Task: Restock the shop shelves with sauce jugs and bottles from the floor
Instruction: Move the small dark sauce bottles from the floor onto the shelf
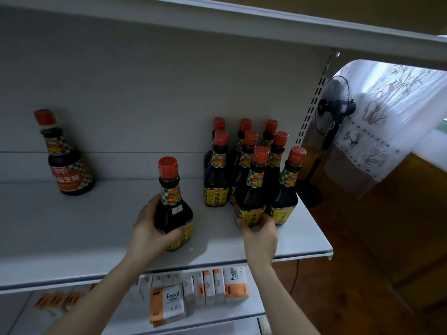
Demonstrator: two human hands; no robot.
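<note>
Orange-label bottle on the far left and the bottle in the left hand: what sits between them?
Nothing: the head view shows only bare grey shelf between the orange-label bottle and the yellow-label bottle gripped by the left hand.

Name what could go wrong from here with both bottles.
1. The right hand holds the front bottle tight against the packed group; a shove may topple them.
2. The rightmost bottle stands near the shelf's open end and might be nudged off.
3. The left hand grips a leaning bottle; released so, it may tip.
</note>
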